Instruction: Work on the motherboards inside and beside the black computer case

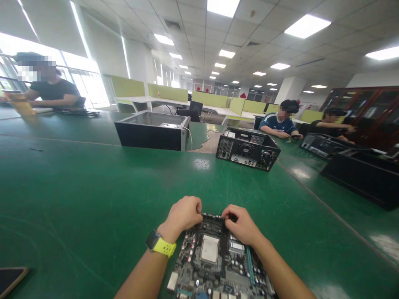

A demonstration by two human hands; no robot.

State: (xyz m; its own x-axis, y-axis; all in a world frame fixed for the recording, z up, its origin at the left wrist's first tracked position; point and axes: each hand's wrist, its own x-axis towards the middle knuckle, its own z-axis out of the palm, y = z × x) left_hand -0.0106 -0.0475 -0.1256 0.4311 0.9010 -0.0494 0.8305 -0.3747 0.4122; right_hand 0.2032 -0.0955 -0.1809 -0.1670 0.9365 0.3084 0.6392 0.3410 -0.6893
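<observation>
A computer motherboard (215, 261) lies flat on the green table (93, 199) right in front of me, its silver processor in the middle. My left hand (183, 215), with a yellow-strapped watch on the wrist, is curled closed at the board's far left edge. My right hand (240, 226) is also closed, fingers pinched on the far edge of the board beside the left hand. What the fingertips press or hold there is hidden by the fingers.
Two open computer cases stand farther back: a large one (152, 131) and a smaller black one (247, 148). More cases (361, 176) sit at the right. Three other people sit at the table's far sides. A phone (11, 279) lies at the lower left.
</observation>
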